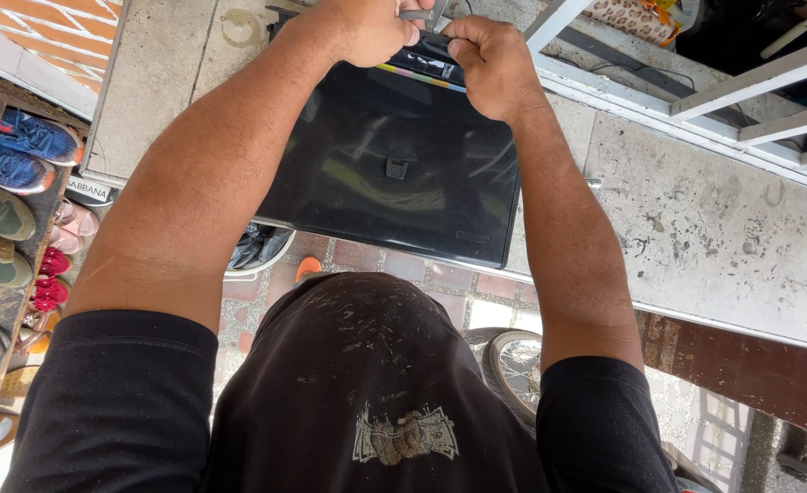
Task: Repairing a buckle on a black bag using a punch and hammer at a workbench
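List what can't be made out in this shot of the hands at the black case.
- Head view: the small metal tool is cut off by the top edge and covered by both fists.
- The far edge of the black case is hidden under the left hand and right hand.
- The wheel is partly hidden by the right arm and the shirt.

Both hands (431,41) (fisted) atop black case (394,164)

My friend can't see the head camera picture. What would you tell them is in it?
Both hands, left hand and right hand, grip the far edge of a flat black panel lying on a stained concrete counter. Shoes sit on a shelf at the left.
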